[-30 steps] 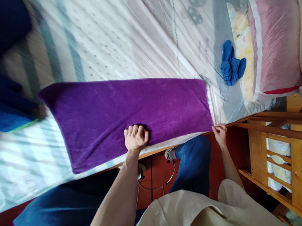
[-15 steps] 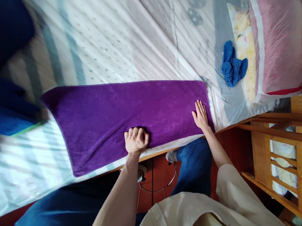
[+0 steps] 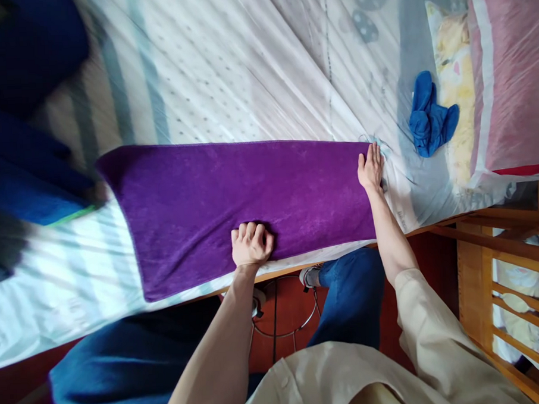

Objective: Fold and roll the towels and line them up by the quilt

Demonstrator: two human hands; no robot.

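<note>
A purple towel [image 3: 260, 190] lies spread along the near edge of the bed [image 3: 246, 66], with a diagonal crease in its left half. My left hand [image 3: 252, 243] rests on the towel near its front edge, fingers curled into a loose fist; whether it pinches any cloth is hidden beneath it. At the towel's far right corner, my right hand [image 3: 371, 166] lies flat, fingers stretched out, partly over the towel's right edge.
A crumpled blue cloth [image 3: 431, 117] lies right of the towel, beside a yellow patterned pillow [image 3: 458, 86] and a pink pillow in clear wrapping [image 3: 514, 84]. Dark blue fabric [image 3: 26, 58] is at the left. A wooden frame [image 3: 474, 282] stands at the lower right.
My right hand has slid away from me along the towel's right side to its far corner. My left hand keeps its place on the towel. The view has shifted slightly.
</note>
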